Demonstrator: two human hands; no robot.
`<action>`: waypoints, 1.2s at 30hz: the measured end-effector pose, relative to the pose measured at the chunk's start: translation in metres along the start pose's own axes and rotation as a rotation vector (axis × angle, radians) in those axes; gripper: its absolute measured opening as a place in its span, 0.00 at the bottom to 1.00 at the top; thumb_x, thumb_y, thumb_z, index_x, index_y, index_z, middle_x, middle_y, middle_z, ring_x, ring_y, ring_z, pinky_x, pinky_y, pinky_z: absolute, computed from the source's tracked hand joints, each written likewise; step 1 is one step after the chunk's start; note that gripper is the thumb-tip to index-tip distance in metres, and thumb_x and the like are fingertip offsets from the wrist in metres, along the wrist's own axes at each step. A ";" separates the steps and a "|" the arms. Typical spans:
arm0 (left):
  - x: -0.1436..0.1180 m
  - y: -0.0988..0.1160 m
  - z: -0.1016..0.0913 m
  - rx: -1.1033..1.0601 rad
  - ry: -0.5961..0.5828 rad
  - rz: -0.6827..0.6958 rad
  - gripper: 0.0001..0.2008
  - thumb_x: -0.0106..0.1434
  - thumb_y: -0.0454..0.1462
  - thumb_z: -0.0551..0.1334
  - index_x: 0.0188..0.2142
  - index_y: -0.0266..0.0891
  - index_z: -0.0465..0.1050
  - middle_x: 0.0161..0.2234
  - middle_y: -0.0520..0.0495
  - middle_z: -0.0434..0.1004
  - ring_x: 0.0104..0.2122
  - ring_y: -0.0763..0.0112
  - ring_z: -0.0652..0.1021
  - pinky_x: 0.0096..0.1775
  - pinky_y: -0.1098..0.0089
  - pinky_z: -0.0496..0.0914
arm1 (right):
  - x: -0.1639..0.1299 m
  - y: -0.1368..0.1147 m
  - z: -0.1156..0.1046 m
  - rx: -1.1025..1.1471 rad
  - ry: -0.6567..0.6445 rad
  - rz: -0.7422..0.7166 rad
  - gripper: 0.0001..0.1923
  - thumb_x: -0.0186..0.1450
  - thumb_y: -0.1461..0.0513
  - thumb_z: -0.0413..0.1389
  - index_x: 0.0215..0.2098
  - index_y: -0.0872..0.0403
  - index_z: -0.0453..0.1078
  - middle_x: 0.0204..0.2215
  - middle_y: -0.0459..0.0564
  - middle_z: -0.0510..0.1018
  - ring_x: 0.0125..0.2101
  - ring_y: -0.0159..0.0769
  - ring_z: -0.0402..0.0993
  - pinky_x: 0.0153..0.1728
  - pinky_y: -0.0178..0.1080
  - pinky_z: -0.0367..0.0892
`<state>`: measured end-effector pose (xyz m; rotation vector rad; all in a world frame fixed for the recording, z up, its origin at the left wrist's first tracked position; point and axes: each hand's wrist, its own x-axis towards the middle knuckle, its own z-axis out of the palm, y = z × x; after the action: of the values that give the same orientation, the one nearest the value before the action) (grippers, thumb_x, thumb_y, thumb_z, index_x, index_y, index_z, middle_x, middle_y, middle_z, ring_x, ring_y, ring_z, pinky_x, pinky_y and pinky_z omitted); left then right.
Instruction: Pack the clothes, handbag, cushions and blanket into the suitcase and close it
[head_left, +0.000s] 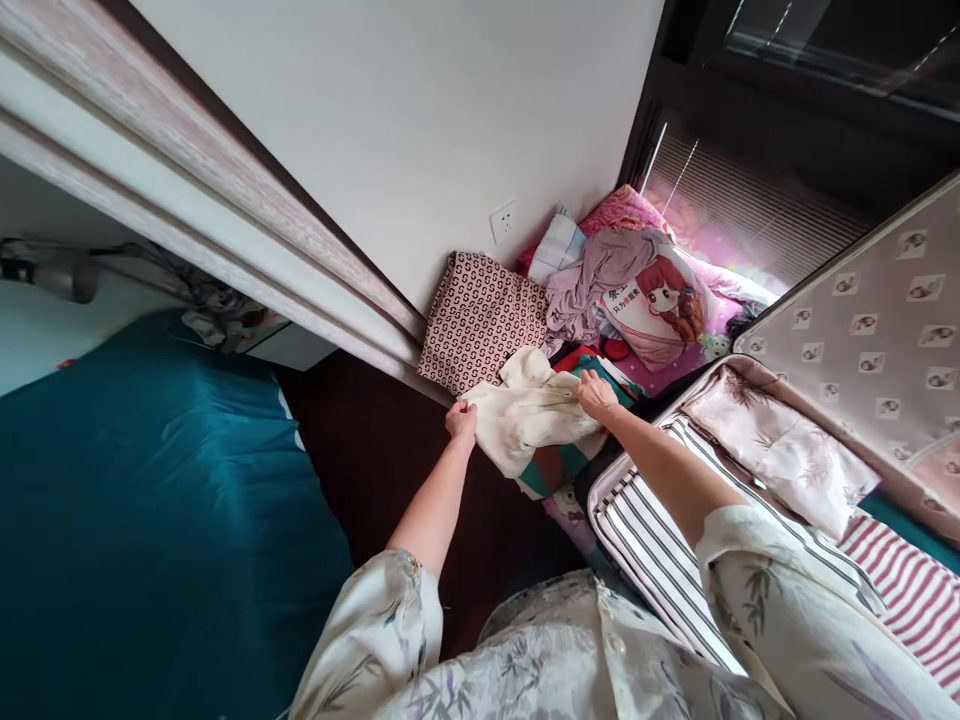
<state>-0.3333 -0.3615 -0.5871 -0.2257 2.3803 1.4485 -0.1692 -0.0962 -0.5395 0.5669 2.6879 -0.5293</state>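
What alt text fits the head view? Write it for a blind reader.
Both hands, left hand and right hand, grip a cream garment above a pile of clothes beside an open striped suitcase, near a teal bed.

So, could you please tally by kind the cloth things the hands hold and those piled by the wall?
Cream garments, held by the left hand and right hand: 1, the cream garment
Patterned bags: 1, the brown patterned bag
Cartoon pillows: 1, the cartoon pillow
Mauve garments: 1, the mauve garment
Total: 4
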 end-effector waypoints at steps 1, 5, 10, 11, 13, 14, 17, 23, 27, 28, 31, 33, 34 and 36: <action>0.000 0.002 -0.004 0.033 0.002 0.024 0.08 0.53 0.32 0.66 0.31 0.40 0.67 0.30 0.50 0.73 0.36 0.64 0.76 0.41 0.66 0.71 | 0.002 0.001 -0.001 0.034 0.018 0.004 0.17 0.72 0.64 0.48 0.46 0.56 0.80 0.55 0.66 0.72 0.58 0.54 0.64 0.53 0.49 0.67; -0.002 0.014 -0.025 0.122 -0.130 0.139 0.09 0.52 0.31 0.64 0.34 0.41 0.68 0.30 0.52 0.70 0.37 0.67 0.74 0.42 0.70 0.71 | 0.002 0.002 -0.019 0.177 0.128 -0.053 0.14 0.69 0.64 0.49 0.43 0.54 0.77 0.50 0.60 0.76 0.53 0.47 0.68 0.57 0.47 0.66; -0.015 0.036 -0.030 0.177 -0.656 0.149 0.25 0.49 0.31 0.64 0.49 0.39 0.72 0.35 0.49 0.78 0.36 0.66 0.78 0.39 0.69 0.72 | -0.026 -0.001 -0.054 0.402 0.253 -0.120 0.12 0.69 0.60 0.46 0.42 0.53 0.71 0.34 0.50 0.77 0.37 0.39 0.71 0.43 0.40 0.70; -0.020 0.040 -0.027 0.240 -0.811 0.161 0.26 0.48 0.32 0.65 0.50 0.38 0.73 0.35 0.49 0.79 0.36 0.65 0.79 0.38 0.69 0.72 | -0.035 -0.002 -0.060 0.504 0.281 -0.154 0.12 0.69 0.58 0.46 0.40 0.52 0.69 0.32 0.49 0.76 0.34 0.37 0.70 0.39 0.39 0.69; -0.031 0.050 -0.021 0.432 -1.054 0.240 0.23 0.48 0.34 0.67 0.47 0.38 0.76 0.31 0.51 0.79 0.33 0.64 0.78 0.37 0.68 0.71 | -0.058 -0.002 -0.071 0.686 0.368 -0.231 0.11 0.68 0.53 0.48 0.37 0.51 0.67 0.31 0.48 0.75 0.33 0.37 0.69 0.38 0.39 0.68; -0.037 0.057 -0.019 0.526 -1.106 0.293 0.20 0.48 0.36 0.68 0.43 0.38 0.78 0.28 0.52 0.77 0.30 0.64 0.77 0.35 0.68 0.71 | -0.071 -0.002 -0.077 0.740 0.423 -0.261 0.12 0.67 0.51 0.50 0.36 0.50 0.67 0.32 0.49 0.76 0.34 0.37 0.69 0.39 0.40 0.68; -0.054 0.087 -0.024 0.630 -1.097 0.456 0.15 0.49 0.42 0.70 0.36 0.39 0.78 0.25 0.53 0.73 0.28 0.64 0.74 0.36 0.66 0.70 | -0.118 0.003 -0.101 0.808 0.550 -0.275 0.15 0.67 0.47 0.53 0.38 0.50 0.69 0.36 0.50 0.77 0.36 0.39 0.69 0.41 0.43 0.68; -0.116 0.217 -0.078 0.055 -0.919 0.851 0.15 0.56 0.46 0.70 0.29 0.41 0.69 0.33 0.49 0.73 0.35 0.67 0.74 0.38 0.69 0.70 | -0.255 0.022 -0.180 0.952 0.867 -0.256 0.21 0.69 0.41 0.56 0.35 0.48 0.64 0.26 0.43 0.68 0.26 0.33 0.62 0.28 0.37 0.64; -0.207 0.337 -0.110 -0.238 -0.982 1.054 0.23 0.58 0.48 0.74 0.29 0.41 0.62 0.24 0.57 0.61 0.22 0.78 0.64 0.25 0.76 0.60 | -0.368 0.032 -0.243 0.764 1.256 -0.244 0.21 0.70 0.43 0.60 0.36 0.49 0.66 0.25 0.41 0.66 0.23 0.27 0.59 0.23 0.34 0.57; -0.234 0.368 -0.115 -0.260 -0.976 1.151 0.24 0.57 0.48 0.76 0.30 0.40 0.63 0.23 0.58 0.60 0.22 0.80 0.63 0.24 0.78 0.59 | -0.398 0.035 -0.259 0.692 1.381 -0.222 0.20 0.70 0.43 0.61 0.37 0.50 0.68 0.25 0.40 0.66 0.23 0.26 0.58 0.23 0.34 0.56; -0.318 0.447 -0.126 -0.315 -0.884 1.470 0.32 0.47 0.50 0.81 0.43 0.36 0.72 0.33 0.56 0.70 0.31 0.80 0.73 0.35 0.76 0.68 | -0.494 0.041 -0.304 0.425 1.660 -0.134 0.23 0.69 0.42 0.61 0.38 0.52 0.73 0.22 0.38 0.62 0.21 0.22 0.54 0.23 0.34 0.51; -0.367 0.483 -0.130 -0.169 -0.847 1.614 0.36 0.47 0.51 0.81 0.48 0.30 0.75 0.37 0.54 0.71 0.41 0.69 0.79 0.48 0.60 0.72 | -0.561 0.042 -0.325 0.231 1.659 -0.013 0.26 0.63 0.39 0.65 0.40 0.52 0.77 0.20 0.37 0.62 0.21 0.20 0.54 0.24 0.34 0.51; -0.388 0.497 -0.130 -0.096 -0.823 1.653 0.35 0.48 0.50 0.80 0.46 0.27 0.76 0.36 0.53 0.71 0.44 0.63 0.80 0.52 0.51 0.70 | -0.592 0.041 -0.332 0.163 1.602 0.068 0.28 0.58 0.39 0.68 0.40 0.53 0.78 0.20 0.36 0.63 0.21 0.20 0.54 0.24 0.34 0.51; -0.420 0.515 -0.126 -0.031 -0.786 1.653 0.31 0.49 0.49 0.79 0.41 0.24 0.78 0.31 0.53 0.70 0.43 0.59 0.81 0.54 0.39 0.67 | -0.649 0.040 -0.340 0.116 1.451 0.234 0.28 0.51 0.40 0.73 0.36 0.53 0.80 0.19 0.36 0.64 0.21 0.18 0.55 0.23 0.34 0.50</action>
<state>-0.1292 -0.2508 0.0478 2.2382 1.5556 1.4635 0.3226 -0.1230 0.0045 1.8215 3.7425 -0.1805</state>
